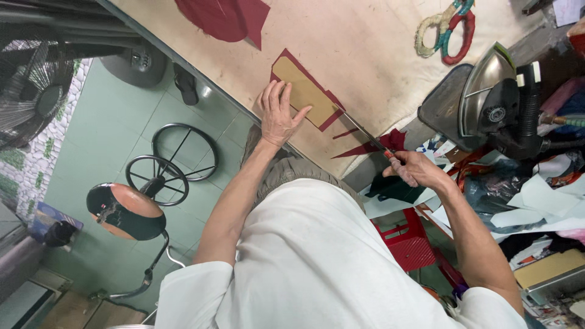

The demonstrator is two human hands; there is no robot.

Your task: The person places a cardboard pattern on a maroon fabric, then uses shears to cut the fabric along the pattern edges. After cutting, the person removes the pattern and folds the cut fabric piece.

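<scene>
- Left hand (277,116) lies flat on tan card pattern (303,91), pressing it onto dark red fabric (326,109).
- Right hand (417,169) grips a thin blade (364,132) at the pattern's edge.
- Iron (487,97) rests on the worktable (365,42).

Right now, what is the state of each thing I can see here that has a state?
left hand: flat, pressing on the tan pattern piece
right hand: closed around a tool handle
tan pattern piece: lying flat on dark red fabric
dark red fabric: partly cut, loose strips beside it
cutting tool: blade at the fabric edge
iron: standing tilted on its rest
scissors: lying on the table, unused
</scene>
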